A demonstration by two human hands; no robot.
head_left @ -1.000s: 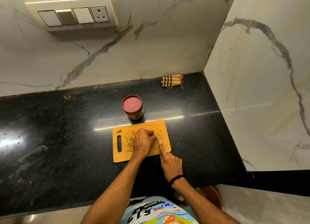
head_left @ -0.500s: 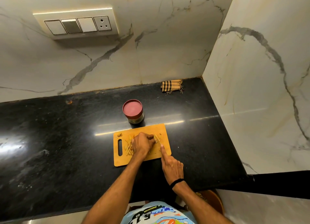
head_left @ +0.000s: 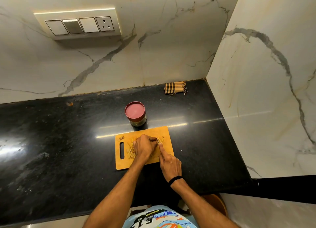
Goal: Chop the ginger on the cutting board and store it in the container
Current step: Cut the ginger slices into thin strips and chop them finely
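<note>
My left grip curls over pale ginger strips on the orange wooden cutting board, mid-frame; loose strips spill left. Right grip clasps a small knife, forefinger straight. Red-lidded round container just above.

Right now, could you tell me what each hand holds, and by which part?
The right hand grips the knife by its handle, forefinger along the blade's back. The left hand pins the ginger from above with curled fingertips on the cutting board.

ginger partly covered by left hand, knife nearly hidden under right hand, counter cut off left
</note>
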